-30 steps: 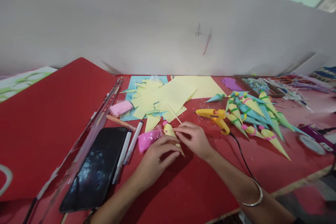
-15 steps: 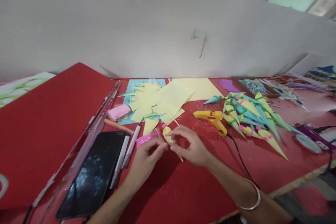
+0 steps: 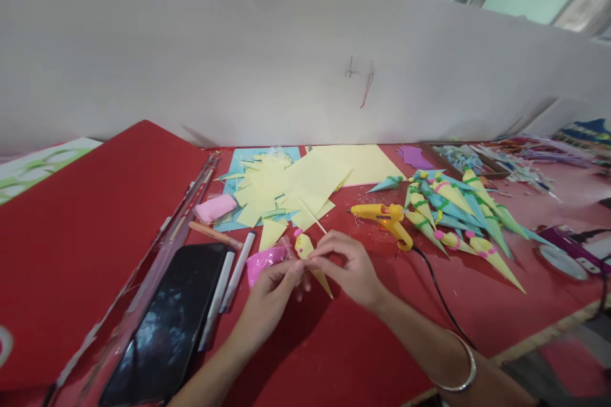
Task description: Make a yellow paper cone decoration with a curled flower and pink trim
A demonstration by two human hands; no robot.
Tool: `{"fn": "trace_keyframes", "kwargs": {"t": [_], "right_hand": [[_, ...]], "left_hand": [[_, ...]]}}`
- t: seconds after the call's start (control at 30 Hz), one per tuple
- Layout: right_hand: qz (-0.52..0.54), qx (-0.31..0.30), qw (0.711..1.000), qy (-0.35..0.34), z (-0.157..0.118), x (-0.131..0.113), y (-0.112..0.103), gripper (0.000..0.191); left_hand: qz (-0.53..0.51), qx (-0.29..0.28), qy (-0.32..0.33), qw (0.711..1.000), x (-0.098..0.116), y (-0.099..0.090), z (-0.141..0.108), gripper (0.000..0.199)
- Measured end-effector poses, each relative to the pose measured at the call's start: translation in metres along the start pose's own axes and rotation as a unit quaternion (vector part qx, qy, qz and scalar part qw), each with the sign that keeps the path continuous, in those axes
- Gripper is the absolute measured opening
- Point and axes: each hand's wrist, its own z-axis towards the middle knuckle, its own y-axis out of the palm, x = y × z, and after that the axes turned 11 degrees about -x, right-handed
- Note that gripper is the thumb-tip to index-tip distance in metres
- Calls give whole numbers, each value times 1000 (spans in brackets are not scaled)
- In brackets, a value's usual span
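Note:
My left hand is closed in a pinch, its fingertips meeting those of my right hand. The right hand's thumb and fingers are also pressed together; anything between them is too small to make out. Just behind the fingertips lies a yellow paper cone with a pink ball on its blunt end and small pink bits on it; my hands partly hide it. A pink plastic packet sits beside my left hand. A thin pale stick rests beyond the right hand on the table.
A yellow glue gun with a black cord lies to the right, before a heap of decorated paper cones. To the left are a phone, two markers and a pink clay pack. Yellow paper sheets lie behind.
My right hand's fingers have left the cone's side and come against my left fingertips. The cone stays where it was; small pink bits now show on it.

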Motion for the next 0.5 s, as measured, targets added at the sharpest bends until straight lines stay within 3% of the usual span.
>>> {"fn": "trace_keyframes", "kwargs": {"t": [0.13, 0.27, 0.4, 0.5], "right_hand": [[14, 21, 998, 61, 2, 10, -2, 6], [18, 21, 994, 105, 3, 18, -2, 4], [94, -7, 987, 129, 3, 18, 1, 9], [103, -29, 984, 144, 2, 17, 3, 12]], "left_hand": [[176, -32, 0, 984, -2, 2, -3, 30], [397, -60, -23, 915, -1, 4, -6, 32], [487, -46, -93, 867, 5, 6, -5, 32], [503, -11, -130, 855, 6, 9, -3, 31]]}}
